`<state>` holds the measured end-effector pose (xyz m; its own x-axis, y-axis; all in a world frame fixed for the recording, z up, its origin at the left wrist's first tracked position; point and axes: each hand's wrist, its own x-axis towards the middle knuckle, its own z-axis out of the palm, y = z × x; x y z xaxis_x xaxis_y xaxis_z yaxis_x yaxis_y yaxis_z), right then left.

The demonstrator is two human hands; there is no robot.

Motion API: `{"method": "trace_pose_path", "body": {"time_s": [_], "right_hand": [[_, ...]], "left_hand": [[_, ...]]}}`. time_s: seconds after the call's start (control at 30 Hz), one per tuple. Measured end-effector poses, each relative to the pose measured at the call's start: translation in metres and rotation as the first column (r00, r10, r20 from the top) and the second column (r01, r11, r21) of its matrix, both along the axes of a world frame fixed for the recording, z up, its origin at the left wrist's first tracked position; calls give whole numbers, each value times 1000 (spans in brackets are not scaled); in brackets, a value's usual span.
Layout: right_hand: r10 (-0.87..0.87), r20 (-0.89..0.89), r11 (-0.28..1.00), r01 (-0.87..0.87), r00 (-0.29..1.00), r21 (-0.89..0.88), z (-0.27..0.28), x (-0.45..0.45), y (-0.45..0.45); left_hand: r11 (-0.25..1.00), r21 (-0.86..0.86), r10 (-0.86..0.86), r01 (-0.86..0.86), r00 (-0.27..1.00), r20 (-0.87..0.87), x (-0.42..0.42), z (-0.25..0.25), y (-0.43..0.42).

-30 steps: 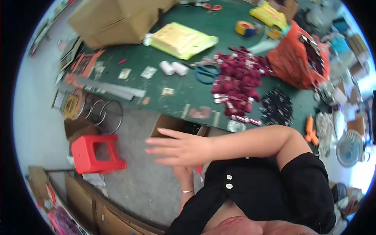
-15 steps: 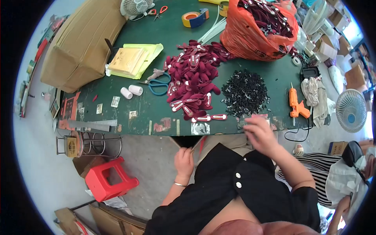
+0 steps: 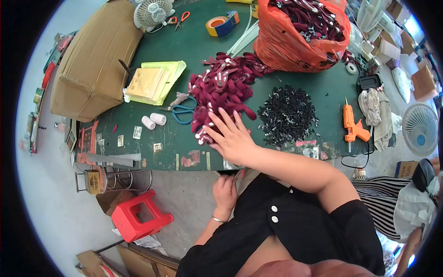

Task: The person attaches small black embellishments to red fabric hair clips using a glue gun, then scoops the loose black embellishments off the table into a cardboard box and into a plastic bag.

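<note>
A heap of maroon fabric-covered snap hair clips lies on the green table. My right hand is spread flat over the near end of this heap, its fingers apart, covering the clips under it. Just below the table's front edge, my left hand is closed at the rim of a dark opening; what exactly it grips is hidden. To the right of the clips sits a pile of small black pieces, mixed with silvery bits.
Blue-handled scissors and two white rolls lie left of the clips. A red plastic bag full of clips stands behind. An orange glue gun rests at right, a cardboard box at left. A red stool stands on the floor.
My right hand has moved left from beside the black pieces onto the near end of the clip heap, fingers now spread. My left hand stays closed at the table's edge. The view has shifted slightly.
</note>
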<state>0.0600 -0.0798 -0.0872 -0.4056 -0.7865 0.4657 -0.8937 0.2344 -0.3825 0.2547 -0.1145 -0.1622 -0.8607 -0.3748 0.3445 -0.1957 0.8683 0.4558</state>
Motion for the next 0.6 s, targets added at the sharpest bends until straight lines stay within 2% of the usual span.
{"method": "trace_pose_path", "body": {"time_s": [0.13, 0.23, 0.3, 0.33, 0.4, 0.43, 0.53, 0.6], "right_hand": [[-3, -26, 1000, 4, 1000, 16, 2, -10, -18], [56, 96, 996, -62, 994, 66, 18, -8, 0], [138, 105, 990, -139, 985, 2, 36, -12, 28], [148, 114, 984, -135, 982, -115, 41, -15, 45], [105, 154, 954, -56, 983, -294, 45, -25, 86], [24, 240, 950, 52, 971, -306, 44, -25, 111], [-146, 414, 947, 249, 898, -205, 34, -19, 176], [-234, 582, 947, 317, 779, -44, 38, -5, 204]], "left_hand": [[1000, -7, 8, -8, 1000, -4, -2, 2, 7], [1000, -19, 1, -2, 1000, -29, -7, 3, 9], [1000, -10, -13, 13, 999, -30, -9, 0, 11], [1000, -9, -26, 26, 999, -31, -10, -1, 12], [999, -3, -52, 52, 998, -24, -13, -4, 16], [997, 0, -73, 73, 997, -15, -13, -4, 16], [993, 4, -122, 122, 993, -12, -12, -5, 15], [990, 11, -139, 139, 990, -14, -9, -8, 15]]}}
